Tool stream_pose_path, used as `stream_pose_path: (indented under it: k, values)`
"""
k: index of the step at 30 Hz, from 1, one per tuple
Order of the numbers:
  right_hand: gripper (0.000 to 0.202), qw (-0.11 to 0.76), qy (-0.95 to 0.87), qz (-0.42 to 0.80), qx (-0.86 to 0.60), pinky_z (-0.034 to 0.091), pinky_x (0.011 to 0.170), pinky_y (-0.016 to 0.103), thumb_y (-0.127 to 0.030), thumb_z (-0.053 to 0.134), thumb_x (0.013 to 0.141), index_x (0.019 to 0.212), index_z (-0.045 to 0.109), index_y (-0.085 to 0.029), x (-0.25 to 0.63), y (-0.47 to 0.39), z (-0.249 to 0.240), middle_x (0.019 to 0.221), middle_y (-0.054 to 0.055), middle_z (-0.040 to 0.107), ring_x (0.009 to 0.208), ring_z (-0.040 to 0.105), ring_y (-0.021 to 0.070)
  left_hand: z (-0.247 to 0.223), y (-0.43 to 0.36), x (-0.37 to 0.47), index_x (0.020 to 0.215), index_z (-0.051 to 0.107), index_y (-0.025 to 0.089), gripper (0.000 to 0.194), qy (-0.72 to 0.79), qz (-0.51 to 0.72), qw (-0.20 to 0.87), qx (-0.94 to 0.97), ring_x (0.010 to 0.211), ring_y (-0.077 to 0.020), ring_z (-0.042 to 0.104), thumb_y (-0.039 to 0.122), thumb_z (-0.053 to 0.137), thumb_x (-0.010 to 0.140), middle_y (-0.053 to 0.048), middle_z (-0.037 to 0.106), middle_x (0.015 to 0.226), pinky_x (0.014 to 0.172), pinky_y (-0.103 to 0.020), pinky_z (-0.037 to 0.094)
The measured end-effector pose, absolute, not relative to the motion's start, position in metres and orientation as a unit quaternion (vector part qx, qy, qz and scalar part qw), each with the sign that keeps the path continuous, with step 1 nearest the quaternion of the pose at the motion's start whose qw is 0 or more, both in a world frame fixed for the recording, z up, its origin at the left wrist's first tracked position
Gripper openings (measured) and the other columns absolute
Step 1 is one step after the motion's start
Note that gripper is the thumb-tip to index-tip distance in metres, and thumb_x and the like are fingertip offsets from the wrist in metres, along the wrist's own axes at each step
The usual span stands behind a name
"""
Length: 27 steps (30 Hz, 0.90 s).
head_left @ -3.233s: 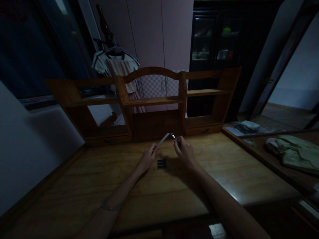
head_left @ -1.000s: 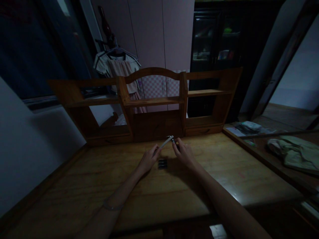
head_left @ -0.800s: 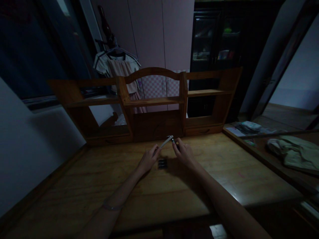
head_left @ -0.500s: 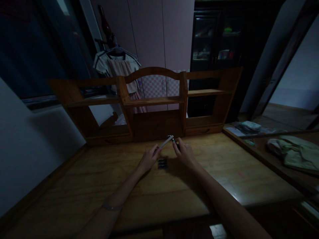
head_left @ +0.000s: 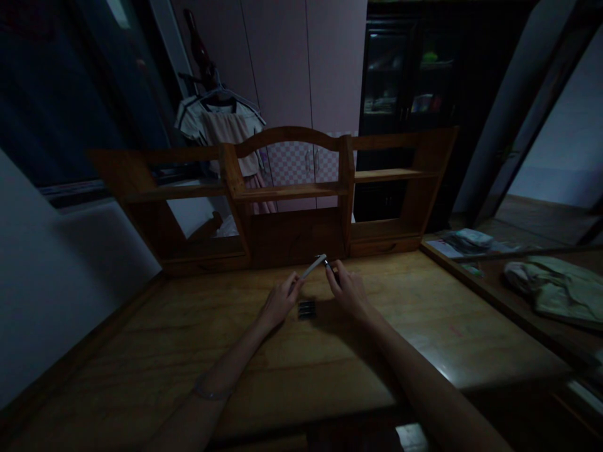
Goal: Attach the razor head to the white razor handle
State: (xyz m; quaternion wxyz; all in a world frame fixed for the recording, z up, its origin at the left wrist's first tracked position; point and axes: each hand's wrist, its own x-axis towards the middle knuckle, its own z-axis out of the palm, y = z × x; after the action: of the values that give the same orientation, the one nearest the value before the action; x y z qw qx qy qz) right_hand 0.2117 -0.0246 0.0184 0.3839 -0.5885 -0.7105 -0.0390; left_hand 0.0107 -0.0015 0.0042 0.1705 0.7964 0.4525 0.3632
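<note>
My left hand [head_left: 279,301] is closed on the near end of a slim pale stick [head_left: 311,267], which slants up and to the right. A small shiny piece shows at its far end. My right hand [head_left: 349,290] pinches a small dark object with a shiny tip [head_left: 328,264], right by the far end of the stick; whether the two touch I cannot tell. Below and between my hands, several small dark bars [head_left: 306,309] lie side by side on the wooden desk [head_left: 226,370]. The dim light hides their exact kind.
A wooden shelf unit [head_left: 292,189] stands along the desk's back edge. To the right, beyond a raised wooden edge, lie a pale green cloth [head_left: 565,289] and plastic packets [head_left: 473,237]. A wall [head_left: 70,263] borders the left side. Clothes [head_left: 226,125] hang behind the shelves.
The far end of the stick has shifted slightly left, and its tip sits a little higher. Both hands keep their grips and nearly the same places; the dark bars have not moved.
</note>
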Motion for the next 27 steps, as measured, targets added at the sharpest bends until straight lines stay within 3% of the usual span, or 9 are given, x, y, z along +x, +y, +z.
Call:
stream_pose_path:
  k: [27]
  values:
    - [0.028, 0.416, -0.69, -0.032, -0.591, 0.03, 0.055, 0.024, -0.036, 0.031, 0.096, 0.102, 0.053, -0.018, 0.2127, -0.0277, 0.0234, 0.074, 0.004, 0.068, 0.062, 0.062, 0.0159, 0.0015, 0.0016, 0.0102, 0.094, 0.051, 0.022, 0.029, 0.479, 0.362, 0.144, 0.787, 0.072, -0.0161, 0.06, 0.043, 0.032, 0.094, -0.003, 0.063, 0.082, 0.065, -0.024, 0.039]
